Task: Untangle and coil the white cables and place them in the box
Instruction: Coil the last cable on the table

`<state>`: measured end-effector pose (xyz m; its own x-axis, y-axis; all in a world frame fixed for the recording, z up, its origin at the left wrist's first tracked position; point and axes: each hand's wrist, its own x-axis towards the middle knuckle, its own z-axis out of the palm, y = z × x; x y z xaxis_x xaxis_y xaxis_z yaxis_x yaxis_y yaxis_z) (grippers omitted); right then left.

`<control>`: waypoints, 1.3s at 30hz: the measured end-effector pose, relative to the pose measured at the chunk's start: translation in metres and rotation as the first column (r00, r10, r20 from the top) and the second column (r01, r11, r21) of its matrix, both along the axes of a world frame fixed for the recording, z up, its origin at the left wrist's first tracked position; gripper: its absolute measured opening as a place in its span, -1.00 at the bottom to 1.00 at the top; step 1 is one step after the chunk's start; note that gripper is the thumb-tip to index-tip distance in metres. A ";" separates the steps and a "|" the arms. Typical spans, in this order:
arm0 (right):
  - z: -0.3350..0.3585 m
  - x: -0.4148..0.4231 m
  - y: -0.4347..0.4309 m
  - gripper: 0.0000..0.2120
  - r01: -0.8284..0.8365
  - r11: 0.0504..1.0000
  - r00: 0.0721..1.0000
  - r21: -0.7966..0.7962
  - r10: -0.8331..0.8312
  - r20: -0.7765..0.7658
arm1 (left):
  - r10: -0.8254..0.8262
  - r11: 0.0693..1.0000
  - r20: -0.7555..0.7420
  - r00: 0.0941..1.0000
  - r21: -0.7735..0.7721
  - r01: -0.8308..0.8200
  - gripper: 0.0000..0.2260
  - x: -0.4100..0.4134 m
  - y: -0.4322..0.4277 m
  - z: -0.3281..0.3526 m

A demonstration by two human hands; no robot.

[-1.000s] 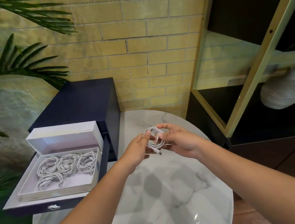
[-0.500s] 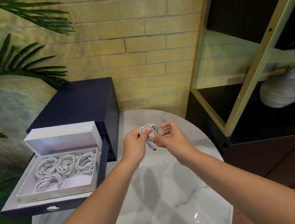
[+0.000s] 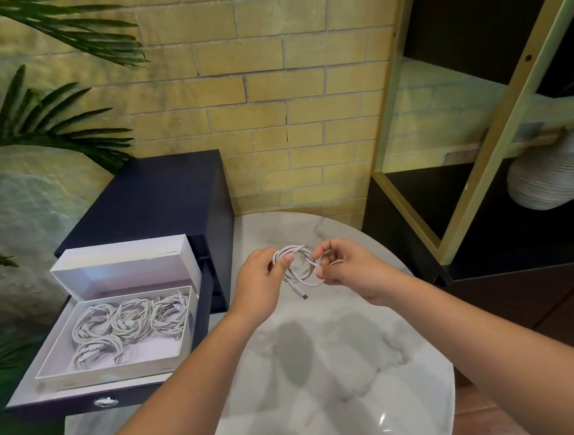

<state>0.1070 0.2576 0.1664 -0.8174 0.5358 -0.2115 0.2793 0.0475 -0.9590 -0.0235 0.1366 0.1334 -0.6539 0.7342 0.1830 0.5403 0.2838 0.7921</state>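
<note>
left hand (image 3: 261, 281): we pinch the white cable coil (image 3: 296, 250) with curled thumb and fingers, mid-frame
right hand (image 3: 349, 269): curled fingertips pinch its other side
box (image 3: 112, 377): lower left, open

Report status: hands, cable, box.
Left hand, right hand both pinching the white cable coil over the table. Connector end dangling. Box open, coils inside; path clear.
</note>
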 end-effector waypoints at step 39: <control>-0.010 0.003 0.006 -0.89 -0.078 0.766 0.991 0.638 -0.011 0.134 | 0.047 0.999 0.278 0.959 0.013 -0.053 -0.63 0.021 -0.002 0.019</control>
